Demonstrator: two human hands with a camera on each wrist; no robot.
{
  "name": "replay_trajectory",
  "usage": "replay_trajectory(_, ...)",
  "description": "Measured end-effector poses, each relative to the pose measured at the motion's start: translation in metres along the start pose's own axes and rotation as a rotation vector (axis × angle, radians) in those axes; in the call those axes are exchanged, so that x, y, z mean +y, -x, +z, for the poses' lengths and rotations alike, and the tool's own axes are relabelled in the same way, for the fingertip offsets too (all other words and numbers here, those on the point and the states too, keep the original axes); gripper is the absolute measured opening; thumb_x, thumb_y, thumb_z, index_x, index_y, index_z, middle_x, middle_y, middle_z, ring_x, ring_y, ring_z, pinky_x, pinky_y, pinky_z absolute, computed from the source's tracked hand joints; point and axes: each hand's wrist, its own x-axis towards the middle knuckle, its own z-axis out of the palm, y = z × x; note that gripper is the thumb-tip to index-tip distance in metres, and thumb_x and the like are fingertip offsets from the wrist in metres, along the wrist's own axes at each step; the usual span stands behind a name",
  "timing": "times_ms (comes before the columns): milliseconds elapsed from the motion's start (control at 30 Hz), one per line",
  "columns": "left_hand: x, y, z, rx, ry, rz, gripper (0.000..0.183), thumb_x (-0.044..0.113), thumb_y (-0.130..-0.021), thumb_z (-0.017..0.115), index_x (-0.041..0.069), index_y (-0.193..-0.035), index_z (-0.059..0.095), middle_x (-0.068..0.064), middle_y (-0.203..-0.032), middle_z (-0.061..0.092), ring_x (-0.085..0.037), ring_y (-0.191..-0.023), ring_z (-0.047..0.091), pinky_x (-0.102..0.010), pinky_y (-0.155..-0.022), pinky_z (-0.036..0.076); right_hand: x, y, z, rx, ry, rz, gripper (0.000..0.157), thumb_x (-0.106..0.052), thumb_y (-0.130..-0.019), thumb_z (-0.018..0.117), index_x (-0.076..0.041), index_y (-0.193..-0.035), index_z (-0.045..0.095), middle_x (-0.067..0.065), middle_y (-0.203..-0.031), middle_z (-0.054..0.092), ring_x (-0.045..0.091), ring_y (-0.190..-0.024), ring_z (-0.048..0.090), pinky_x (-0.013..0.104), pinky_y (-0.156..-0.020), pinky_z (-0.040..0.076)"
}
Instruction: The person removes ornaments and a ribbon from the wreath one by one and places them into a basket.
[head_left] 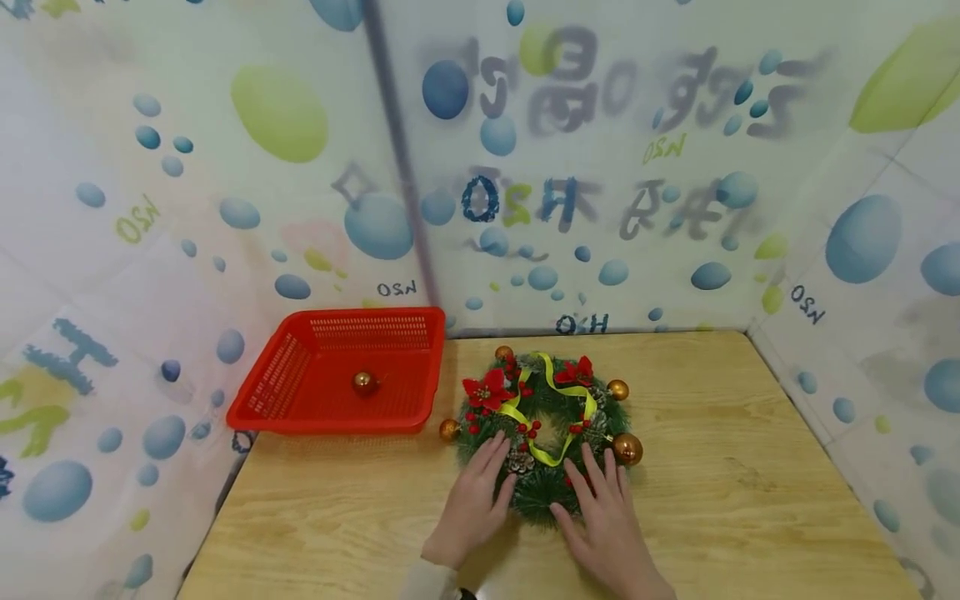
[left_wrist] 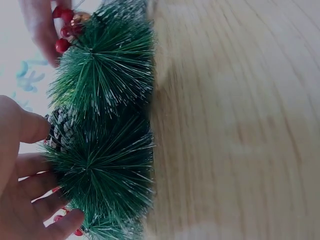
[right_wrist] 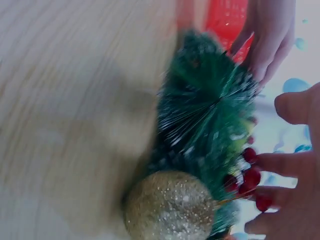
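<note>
A green Christmas wreath [head_left: 536, 500] lies on the wooden table, trimmed with red flowers [head_left: 486, 389], red berries, pine cones [head_left: 521, 462] and a yellow ribbon [head_left: 546, 457]. Gold baubles [head_left: 627, 449] stick out around its edge. My left hand [head_left: 472, 504] touches the wreath's near left side with spread fingers, beside a pine cone. On the near right side lie the extended fingers of my right hand [head_left: 606, 525], close to red berries [right_wrist: 251, 176] in the right wrist view. A glittery gold bauble [right_wrist: 170, 207] shows large there, below that hand. Neither hand grips anything.
Left of the wreath stands a red plastic basket [head_left: 408, 392] with one gold bauble [head_left: 364, 383] inside. The wooden table [head_left: 735, 467] extends to the right. Printed curtains [head_left: 600, 242] with blue and green dots enclose the back and both sides.
</note>
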Motion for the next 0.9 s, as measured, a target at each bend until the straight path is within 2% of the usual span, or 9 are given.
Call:
replay_trajectory(100,0.001,-0.002,0.000,0.002,-0.021,0.021,0.049,0.018,-0.098,0.065,-0.002,-0.142,0.055,-0.020,-0.148,0.055,-0.038,-0.134,0.054,-0.051,-0.107,0.050,-0.011,0.000,-0.004,0.034,0.028,-0.015,0.059,-0.040,-0.096,0.066,-0.002,-0.140,0.058,0.027,-0.154,0.044,0.063,-0.140,0.031,0.077,-0.110,0.027)
replay_trajectory(233,0.003,-0.005,-0.005,-0.011,-0.012,0.018,0.048,0.019,-0.099,0.062,-0.003,-0.141,0.055,-0.021,-0.148,0.054,-0.039,-0.134,0.054,-0.053,-0.106,0.050,-0.026,0.000,-0.006,0.048,0.035,-0.036,0.061,-0.042,-0.098,0.064,-0.001,-0.142,0.055,0.026,-0.155,0.043,0.060,-0.140,0.033,0.067,-0.121,0.019)
replay_trajectory(400,-0.003,-0.014,-0.017,0.029,-0.008,0.022,0.045,0.016,-0.099,0.063,-0.004,-0.139,0.057,-0.021,-0.147,0.055,-0.038,-0.133,0.055,-0.055,-0.106,0.049,-0.041,0.001,-0.001,0.002,0.028,-0.057,0.065,-0.037,-0.093,0.072,0.003,-0.142,0.054,0.025,-0.157,0.041,0.055,-0.141,0.038,0.066,-0.111,0.038)
replay_trajectory(433,-0.005,-0.016,-0.018,0.035,-0.014,0.026,0.045,0.016,-0.099,0.063,-0.004,-0.139,0.057,-0.021,-0.147,0.055,-0.039,-0.134,0.055,-0.055,-0.107,0.049,-0.042,0.001,0.001,-0.010,0.030,-0.058,0.066,-0.036,-0.093,0.072,0.003,-0.143,0.054,0.025,-0.157,0.040,0.054,-0.141,0.038,0.063,-0.114,0.036)
replay_trajectory(533,-0.014,-0.022,-0.021,0.028,-0.035,0.018,0.046,0.016,-0.099,0.062,-0.005,-0.140,0.056,-0.022,-0.148,0.053,-0.040,-0.137,0.051,-0.056,-0.110,0.046,-0.046,0.004,0.007,-0.043,0.038,-0.048,0.069,-0.034,-0.091,0.075,0.004,-0.144,0.052,0.025,-0.158,0.039,0.051,-0.142,0.038,0.047,-0.126,0.015)
replay_trajectory(633,-0.022,-0.025,-0.021,-0.008,-0.048,-0.019,0.047,0.017,-0.100,0.061,-0.006,-0.141,0.054,-0.024,-0.150,0.051,-0.043,-0.139,0.048,-0.057,-0.113,0.043,-0.047,0.007,0.012,-0.077,0.049,-0.023,0.070,-0.036,-0.092,0.072,0.005,-0.145,0.050,0.027,-0.158,0.037,0.050,-0.144,0.036,0.034,-0.124,-0.001)
replay_trajectory(667,-0.024,-0.026,-0.021,-0.022,-0.050,-0.033,0.048,0.017,-0.100,0.060,-0.006,-0.142,0.053,-0.024,-0.150,0.050,-0.043,-0.140,0.047,-0.057,-0.113,0.042,-0.047,0.007,0.012,-0.089,0.055,-0.017,0.070,-0.036,-0.093,0.071,0.005,-0.146,0.049,0.027,-0.158,0.037,0.051,-0.144,0.036,0.036,-0.125,0.001)
replay_trajectory(800,-0.027,-0.026,-0.018,-0.062,-0.078,-0.046,0.048,0.020,-0.102,0.058,-0.006,-0.142,0.053,-0.024,-0.150,0.051,-0.044,-0.142,0.045,-0.056,-0.115,0.040,-0.048,0.009,0.015,-0.130,0.082,-0.001,0.071,-0.038,-0.094,0.069,0.005,-0.146,0.047,0.030,-0.158,0.036,0.051,-0.144,0.035,0.059,-0.119,0.029)
replay_trajectory(900,-0.027,-0.027,-0.016,-0.081,-0.114,-0.043,0.047,0.021,-0.102,0.057,-0.005,-0.140,0.055,-0.023,-0.148,0.053,-0.042,-0.143,0.043,-0.054,-0.116,0.039,-0.048,0.009,0.016,-0.160,0.085,0.006,0.073,-0.038,-0.094,0.069,0.006,-0.147,0.046,0.031,-0.158,0.034,0.051,-0.145,0.033,0.065,-0.112,0.038)
